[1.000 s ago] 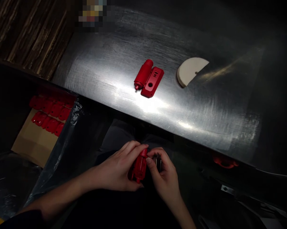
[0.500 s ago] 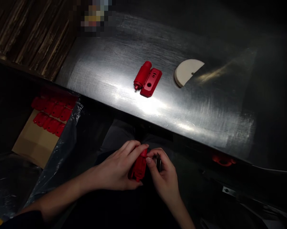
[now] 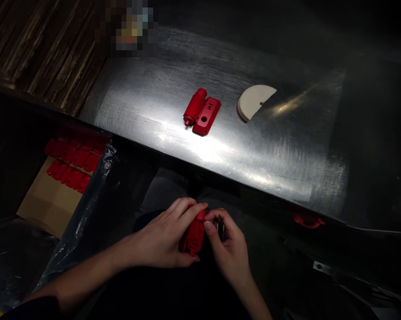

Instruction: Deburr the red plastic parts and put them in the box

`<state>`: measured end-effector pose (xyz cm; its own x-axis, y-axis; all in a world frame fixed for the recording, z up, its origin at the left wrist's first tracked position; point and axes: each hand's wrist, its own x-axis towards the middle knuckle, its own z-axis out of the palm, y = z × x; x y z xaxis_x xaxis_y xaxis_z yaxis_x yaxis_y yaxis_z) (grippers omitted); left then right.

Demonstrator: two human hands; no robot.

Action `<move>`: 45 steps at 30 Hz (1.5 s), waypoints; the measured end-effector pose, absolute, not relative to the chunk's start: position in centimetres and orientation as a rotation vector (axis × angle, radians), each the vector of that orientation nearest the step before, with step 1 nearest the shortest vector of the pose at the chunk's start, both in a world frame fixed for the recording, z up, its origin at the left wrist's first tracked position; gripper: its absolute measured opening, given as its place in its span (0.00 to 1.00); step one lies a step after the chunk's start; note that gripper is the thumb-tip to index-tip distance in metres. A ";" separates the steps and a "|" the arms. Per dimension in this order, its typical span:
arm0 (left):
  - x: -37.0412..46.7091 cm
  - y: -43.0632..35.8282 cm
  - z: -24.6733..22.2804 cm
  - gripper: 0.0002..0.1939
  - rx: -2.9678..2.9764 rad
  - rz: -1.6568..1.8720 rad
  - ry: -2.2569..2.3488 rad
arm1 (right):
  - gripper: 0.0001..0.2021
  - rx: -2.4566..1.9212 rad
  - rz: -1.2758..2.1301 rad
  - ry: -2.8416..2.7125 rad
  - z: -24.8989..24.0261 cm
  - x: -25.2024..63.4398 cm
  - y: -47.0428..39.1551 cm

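My left hand (image 3: pixel 167 235) is closed around a red plastic part (image 3: pixel 195 233), held low in front of my lap below the table edge. It has a moulded body and a narrow tip at its lower end. My right hand (image 3: pixel 229 244) is closed beside it, thumb and forefinger pinched at the part's right edge. A small dark metal tool (image 3: pixel 221 226) sits within the curled right fingers; its exact kind is hidden. On the metal table (image 3: pixel 147 98) lie a red cylindrical piece with a nozzle-like tip (image 3: pixel 195 108) and a flat red plate with holes (image 3: pixel 207 116), side by side.
A cream half-disc block (image 3: pixel 255 101) lies right of the red pieces. At lower left, an open cardboard box (image 3: pixel 50 200) lined with plastic film (image 3: pixel 94 191) holds rows of red parts (image 3: pixel 70 162). A red ring-like object (image 3: pixel 309 221) is under the table's front edge.
The view has shifted slightly, so the table items appear a little further left. Both hands keep nearly the same hold and position.
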<state>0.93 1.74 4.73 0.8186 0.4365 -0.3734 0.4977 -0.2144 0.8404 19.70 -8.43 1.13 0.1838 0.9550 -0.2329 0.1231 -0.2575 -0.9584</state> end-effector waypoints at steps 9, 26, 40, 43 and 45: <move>1.1 1.8 4.7 0.53 1.832 -0.080 0.716 | 0.05 -1.592 1.214 -1.055 1.1 19.8 -8.3; 1.1 2.3 4.2 0.52 1.805 -0.068 0.732 | 0.08 -1.628 1.301 -0.997 0.9 19.9 -7.8; 1.2 2.6 3.7 0.51 1.819 -0.053 0.736 | 0.09 -1.658 1.346 -0.957 0.6 20.0 -7.4; 1.3 2.9 3.5 0.52 1.820 -0.064 0.735 | 0.10 -1.670 1.351 -0.952 0.5 20.0 -7.1; 1.4 3.2 3.4 0.52 1.810 -0.068 0.741 | 0.11 -1.671 1.358 -0.949 0.4 20.1 -6.8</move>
<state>1.37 3.19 3.41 0.8009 0.4500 -0.3951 0.5144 -0.1792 0.8386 20.06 -6.83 0.42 0.1555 0.8975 -0.4127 0.0789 -0.4278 -0.9004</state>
